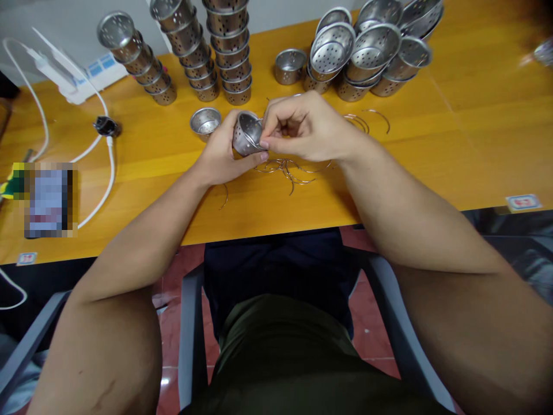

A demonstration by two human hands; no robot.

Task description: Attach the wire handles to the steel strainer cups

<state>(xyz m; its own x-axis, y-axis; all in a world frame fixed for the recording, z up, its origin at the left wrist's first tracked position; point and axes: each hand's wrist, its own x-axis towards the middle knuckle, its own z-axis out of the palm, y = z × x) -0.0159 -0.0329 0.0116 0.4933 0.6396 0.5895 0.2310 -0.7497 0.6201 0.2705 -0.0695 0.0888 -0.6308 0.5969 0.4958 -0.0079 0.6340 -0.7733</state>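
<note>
My left hand (pixel 224 153) is wrapped round a small perforated metal cup (pixel 245 138), tilted with its mouth towards my right. At the cup's rim, my right hand (pixel 298 129) pinches a thin wire, most of it hidden by the fingers. Below the hands, several loose curved wires (pixel 285 167) lie on the table, and more wires (pixel 358 121) show beyond my right wrist. One single perforated cup (pixel 206 122) stands upright just left of the held one.
Stacks of perforated cups (pixel 228 52) rise at the back left. Handled-looking clusters of tilted cups (pixel 371 52) stand back right, beside a lone cup (pixel 290 65). A power strip (pixel 86 80), white cables and a phone-like blurred object (pixel 49 199) lie left on the wooden table (pixel 453 150).
</note>
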